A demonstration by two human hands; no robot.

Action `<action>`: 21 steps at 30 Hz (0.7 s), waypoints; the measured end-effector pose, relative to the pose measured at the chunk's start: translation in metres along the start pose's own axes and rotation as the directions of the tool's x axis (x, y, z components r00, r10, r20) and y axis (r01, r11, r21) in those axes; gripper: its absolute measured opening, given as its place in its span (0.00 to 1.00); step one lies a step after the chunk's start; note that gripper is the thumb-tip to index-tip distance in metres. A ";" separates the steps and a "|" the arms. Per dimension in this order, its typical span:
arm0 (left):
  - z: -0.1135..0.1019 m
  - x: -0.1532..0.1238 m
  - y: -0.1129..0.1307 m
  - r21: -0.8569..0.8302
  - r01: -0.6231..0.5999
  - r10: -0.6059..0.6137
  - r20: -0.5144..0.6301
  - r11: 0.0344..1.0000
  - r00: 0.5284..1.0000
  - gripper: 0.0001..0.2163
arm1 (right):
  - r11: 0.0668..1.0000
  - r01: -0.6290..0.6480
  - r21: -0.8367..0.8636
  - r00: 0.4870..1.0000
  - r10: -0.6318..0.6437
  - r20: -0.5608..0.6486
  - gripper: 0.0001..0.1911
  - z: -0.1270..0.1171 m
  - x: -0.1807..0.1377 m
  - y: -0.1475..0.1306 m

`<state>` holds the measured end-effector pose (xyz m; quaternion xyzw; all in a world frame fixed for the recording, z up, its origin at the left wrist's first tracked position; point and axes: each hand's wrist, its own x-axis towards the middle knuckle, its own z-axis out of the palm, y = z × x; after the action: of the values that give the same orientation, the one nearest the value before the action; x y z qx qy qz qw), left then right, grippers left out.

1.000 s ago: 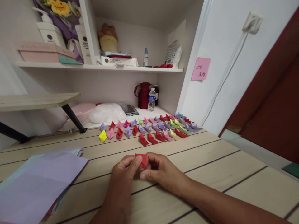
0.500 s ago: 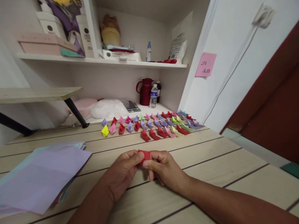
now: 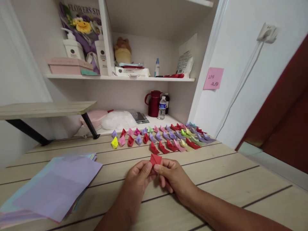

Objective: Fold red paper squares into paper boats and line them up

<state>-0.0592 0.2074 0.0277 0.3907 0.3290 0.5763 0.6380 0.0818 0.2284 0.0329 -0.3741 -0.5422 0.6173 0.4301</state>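
A small piece of folded red paper [image 3: 156, 159] is pinched between my two hands above the wooden table. My left hand [image 3: 141, 175] grips its lower left corner with thumb and fingers. On its lower right side, my right hand [image 3: 174, 176] holds it the same way, with the other fingers curled beneath. Diagonal creases show on the paper's face. Beyond my hands stand several rows of small folded paper boats [image 3: 172, 146] in red, pink, purple, yellow and green.
A stack of coloured paper sheets [image 3: 57, 186], purple on top, lies at the left. Behind it stands a small raised shelf [image 3: 48, 109] on black legs. A red jug [image 3: 154, 104] and a water bottle [image 3: 162, 108] stand in the cabinet at the back.
The view has tilted up and turned slightly left. The red paper now shows its creased face and stands higher above my fingertips; both hands still hold it.
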 end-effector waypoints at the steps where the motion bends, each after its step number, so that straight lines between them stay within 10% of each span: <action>1: -0.001 0.001 -0.003 0.020 -0.015 0.016 -0.018 1.000 1.000 0.14 | 1.000 0.002 0.024 1.000 -0.002 -0.005 0.20 -0.001 0.000 -0.001; 21: 0.005 -0.005 0.006 0.433 -0.088 0.188 -0.194 0.897 0.963 0.15 | 0.993 -0.097 -0.060 0.990 0.102 0.096 0.18 0.003 -0.011 -0.007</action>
<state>-0.0586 0.2017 0.0356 0.4716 0.4883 0.5775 0.4534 0.0843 0.2172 0.0402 -0.3815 -0.5601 0.6407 0.3610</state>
